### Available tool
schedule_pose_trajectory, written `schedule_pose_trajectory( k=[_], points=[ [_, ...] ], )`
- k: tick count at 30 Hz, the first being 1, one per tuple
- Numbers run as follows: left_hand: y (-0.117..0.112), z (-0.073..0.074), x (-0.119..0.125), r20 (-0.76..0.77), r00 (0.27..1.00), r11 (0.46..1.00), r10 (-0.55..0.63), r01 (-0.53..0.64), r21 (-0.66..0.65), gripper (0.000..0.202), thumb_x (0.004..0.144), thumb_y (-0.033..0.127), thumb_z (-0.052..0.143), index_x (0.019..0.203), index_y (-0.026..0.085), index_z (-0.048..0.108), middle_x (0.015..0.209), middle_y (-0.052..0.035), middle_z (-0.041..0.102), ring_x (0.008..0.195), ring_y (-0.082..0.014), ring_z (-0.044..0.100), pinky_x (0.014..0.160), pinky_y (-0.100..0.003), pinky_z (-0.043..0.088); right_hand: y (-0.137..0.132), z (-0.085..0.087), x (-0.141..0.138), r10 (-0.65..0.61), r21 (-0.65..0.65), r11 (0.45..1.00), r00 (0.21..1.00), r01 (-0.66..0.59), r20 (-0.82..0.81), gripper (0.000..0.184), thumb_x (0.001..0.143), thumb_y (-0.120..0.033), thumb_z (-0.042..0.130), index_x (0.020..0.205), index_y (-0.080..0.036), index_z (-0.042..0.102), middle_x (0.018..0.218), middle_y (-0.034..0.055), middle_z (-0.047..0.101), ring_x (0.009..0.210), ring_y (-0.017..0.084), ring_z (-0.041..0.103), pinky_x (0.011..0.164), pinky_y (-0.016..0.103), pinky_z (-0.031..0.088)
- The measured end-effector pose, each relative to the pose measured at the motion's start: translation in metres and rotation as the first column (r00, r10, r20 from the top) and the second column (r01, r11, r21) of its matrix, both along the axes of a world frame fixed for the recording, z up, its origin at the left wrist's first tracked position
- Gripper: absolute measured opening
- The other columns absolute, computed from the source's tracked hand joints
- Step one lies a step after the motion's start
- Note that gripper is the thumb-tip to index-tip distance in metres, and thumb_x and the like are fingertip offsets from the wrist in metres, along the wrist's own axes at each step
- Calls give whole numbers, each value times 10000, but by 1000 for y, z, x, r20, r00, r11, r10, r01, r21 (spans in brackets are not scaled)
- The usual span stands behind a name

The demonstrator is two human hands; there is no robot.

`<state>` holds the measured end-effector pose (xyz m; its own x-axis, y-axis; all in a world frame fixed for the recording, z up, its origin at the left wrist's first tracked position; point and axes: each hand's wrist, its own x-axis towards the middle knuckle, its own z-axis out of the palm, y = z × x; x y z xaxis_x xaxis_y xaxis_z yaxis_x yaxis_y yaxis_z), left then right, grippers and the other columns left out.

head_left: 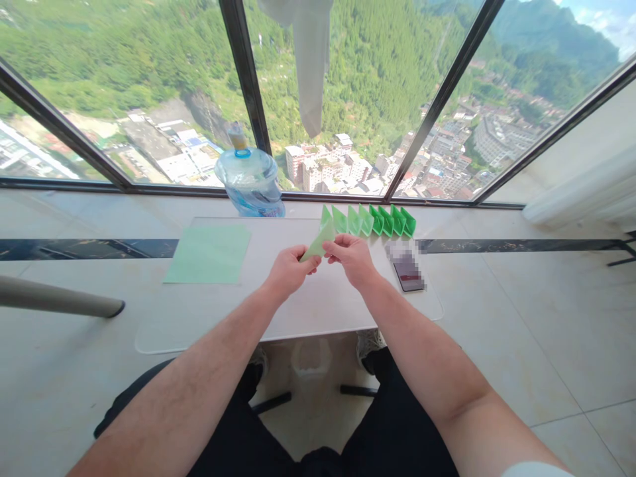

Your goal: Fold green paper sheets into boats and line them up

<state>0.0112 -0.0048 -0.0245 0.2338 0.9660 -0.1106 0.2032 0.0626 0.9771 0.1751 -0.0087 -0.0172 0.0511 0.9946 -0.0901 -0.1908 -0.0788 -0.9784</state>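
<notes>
My left hand (291, 268) and my right hand (352, 257) pinch a folded light-green paper piece (322, 240) between them, above the middle of a small white table (209, 318). The folded paper points up and to the right. Just behind it, a row of several folded green paper pieces (375, 220) stands along the table's far edge. A flat sheet of light-green paper (209, 254) lies on the table to the left of my hands.
A phone (407, 269) lies on the table right of my hands. A large blue water jug (249, 177) stands at the window behind the table. A grey bar (59, 299) juts in from the left. Tiled floor surrounds the table.
</notes>
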Motion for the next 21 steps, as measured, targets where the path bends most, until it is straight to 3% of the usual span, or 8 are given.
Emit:
schedule_pose_trajectory(
  k=[6, 15, 21],
  points=[
    [0, 6, 1, -119, 992, 996, -44, 53, 68, 293, 724, 442, 694, 673, 160, 631, 568, 41, 527, 540, -94, 402, 522, -246, 279, 1, -2, -1, -4, 1, 1000, 997, 3, 72, 280, 650, -410, 813, 632, -180, 654, 562, -11, 633, 520, 106, 530, 541, 258, 458],
    [4, 3, -2, -142, 987, 996, -78, 84, 32, 281, 706, 431, 692, 680, 156, 645, 589, 16, 580, 554, -112, 443, 536, -256, 313, -1, -4, -1, -10, 45, 999, 996, 6, 84, 283, 668, -412, 805, 609, -186, 645, 550, -15, 618, 526, 105, 517, 538, 256, 434],
    [1, 6, -2, -153, 986, 995, -62, 74, 69, 274, 728, 420, 673, 650, 159, 641, 557, 34, 529, 551, -104, 416, 537, -252, 293, -3, -1, -7, -6, 47, 999, 997, 2, 82, 268, 627, -368, 833, 609, -189, 634, 553, -29, 617, 514, 98, 508, 521, 246, 422]
  ],
)
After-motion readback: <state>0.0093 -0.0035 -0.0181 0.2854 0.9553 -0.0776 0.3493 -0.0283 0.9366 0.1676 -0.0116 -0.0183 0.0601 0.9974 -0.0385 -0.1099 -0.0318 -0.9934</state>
